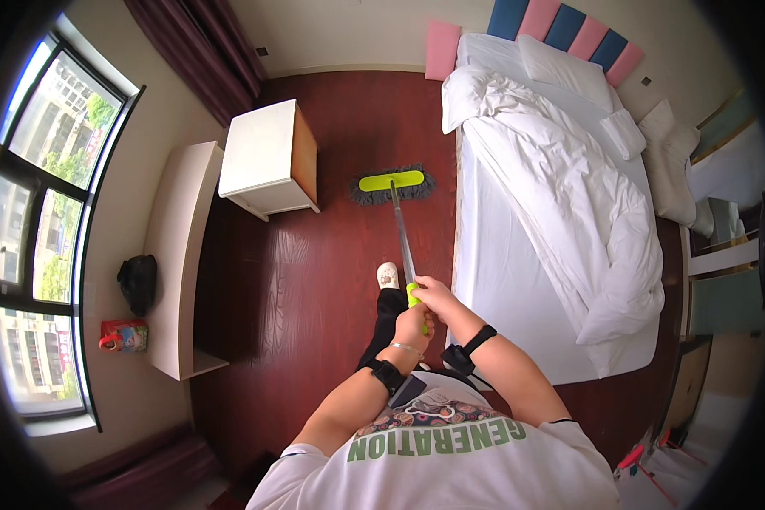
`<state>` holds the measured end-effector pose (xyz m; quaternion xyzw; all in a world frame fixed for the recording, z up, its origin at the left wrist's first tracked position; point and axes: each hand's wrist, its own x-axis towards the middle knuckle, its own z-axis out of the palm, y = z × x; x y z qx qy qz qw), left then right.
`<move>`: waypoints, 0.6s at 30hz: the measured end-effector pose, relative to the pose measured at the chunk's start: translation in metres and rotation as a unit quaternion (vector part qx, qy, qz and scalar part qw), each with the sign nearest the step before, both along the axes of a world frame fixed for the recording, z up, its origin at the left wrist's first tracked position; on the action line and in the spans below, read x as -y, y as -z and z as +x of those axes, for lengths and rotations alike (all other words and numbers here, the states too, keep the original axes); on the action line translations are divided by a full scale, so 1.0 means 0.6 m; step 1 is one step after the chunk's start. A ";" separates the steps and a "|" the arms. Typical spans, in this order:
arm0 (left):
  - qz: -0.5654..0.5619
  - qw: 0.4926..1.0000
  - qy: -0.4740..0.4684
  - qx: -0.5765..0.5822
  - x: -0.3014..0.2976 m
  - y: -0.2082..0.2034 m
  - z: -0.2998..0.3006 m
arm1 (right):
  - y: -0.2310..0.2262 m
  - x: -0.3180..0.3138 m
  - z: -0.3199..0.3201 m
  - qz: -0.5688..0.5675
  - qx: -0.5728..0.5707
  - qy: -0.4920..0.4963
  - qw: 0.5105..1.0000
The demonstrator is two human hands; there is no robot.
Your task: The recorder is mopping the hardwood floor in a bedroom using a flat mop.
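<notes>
A flat dust mop with a lime-green plate and a grey fringed pad lies on the dark red wooden floor ahead of me. Its metal pole runs back toward my body and ends in a green grip. My left hand is closed round the lower part of that grip. Just above it on the handle, my right hand is wrapped round the pole. The mop head rests between the white cabinet and the bed, touching neither.
A white bedside cabinet stands left of the mop head. To the right is a bed with a rumpled white quilt. Along the window wall runs a pale ledge, with a black bag and a red package beside it.
</notes>
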<state>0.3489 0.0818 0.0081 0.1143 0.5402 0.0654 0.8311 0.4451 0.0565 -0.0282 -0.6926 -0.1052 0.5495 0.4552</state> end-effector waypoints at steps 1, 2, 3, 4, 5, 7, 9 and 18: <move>0.001 1.000 -0.010 -0.016 -0.032 0.010 0.017 | 0.010 -0.033 0.017 0.001 0.003 -0.002 1.000; 0.002 1.000 0.002 -0.003 -0.065 0.010 0.033 | 0.025 -0.065 0.035 -0.004 0.018 -0.005 1.000; 0.003 1.000 0.006 0.002 -0.103 0.012 0.059 | 0.039 -0.098 0.054 -0.008 0.034 -0.008 0.999; 0.000 1.000 -0.004 -0.002 -0.138 0.017 0.080 | 0.055 -0.129 0.072 0.008 0.018 0.001 1.000; -0.009 0.999 -0.027 -0.014 -0.160 0.017 0.085 | 0.031 -0.161 0.081 0.000 0.013 -0.010 1.000; -0.035 0.998 -0.036 0.037 -0.223 0.012 0.095 | -0.027 -0.225 0.101 -0.044 -0.136 -0.015 0.990; -0.037 0.998 -0.010 0.055 -0.251 -0.012 0.111 | -0.054 -0.261 0.120 -0.022 -0.159 -0.012 0.987; -0.069 0.929 0.350 -0.099 -0.353 -0.007 0.160 | -0.169 -0.149 0.165 -0.060 -0.169 -0.033 0.983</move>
